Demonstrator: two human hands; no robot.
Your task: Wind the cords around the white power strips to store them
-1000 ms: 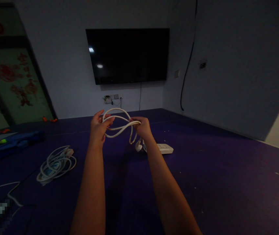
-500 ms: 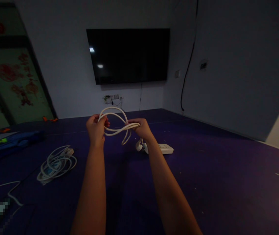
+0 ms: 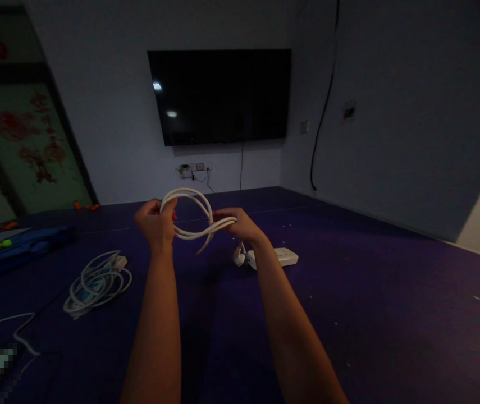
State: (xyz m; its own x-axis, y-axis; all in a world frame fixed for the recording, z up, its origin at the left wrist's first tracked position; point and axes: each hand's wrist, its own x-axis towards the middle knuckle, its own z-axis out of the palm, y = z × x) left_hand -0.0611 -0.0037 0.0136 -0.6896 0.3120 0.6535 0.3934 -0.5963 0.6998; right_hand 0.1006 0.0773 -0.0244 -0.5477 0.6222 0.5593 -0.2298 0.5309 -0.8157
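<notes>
In the head view, you hold a looped white cord [image 3: 222, 223] up in front of you, above the purple floor [image 3: 370, 314]. Your left hand [image 3: 155, 221] has its thumb and fingers clamped on the left side of the loops. Your right hand [image 3: 243, 224] grips the strands where they bunch together at the right, though its thumb and fingertips are partly hidden, so you cannot tell exactly how they close. Between your hands the strands form a rounded, open ring, and one short length droops below it, near your right fingers.

Just under your right wrist is a white plug [image 3: 238, 258], beside the left end of a white power strip [image 3: 286, 256]; your right forearm covers part of the strip. You cannot tell whether the plug touches the floor.

To the left of your left forearm, well apart from it, a second coil of white cord [image 3: 96, 283] lies on the floor. Farther left is a blue cloth [image 3: 33, 241]. Ahead of you, a dark television [image 3: 227, 95] hangs on the wall, with sockets [image 3: 200, 166] below it.
</notes>
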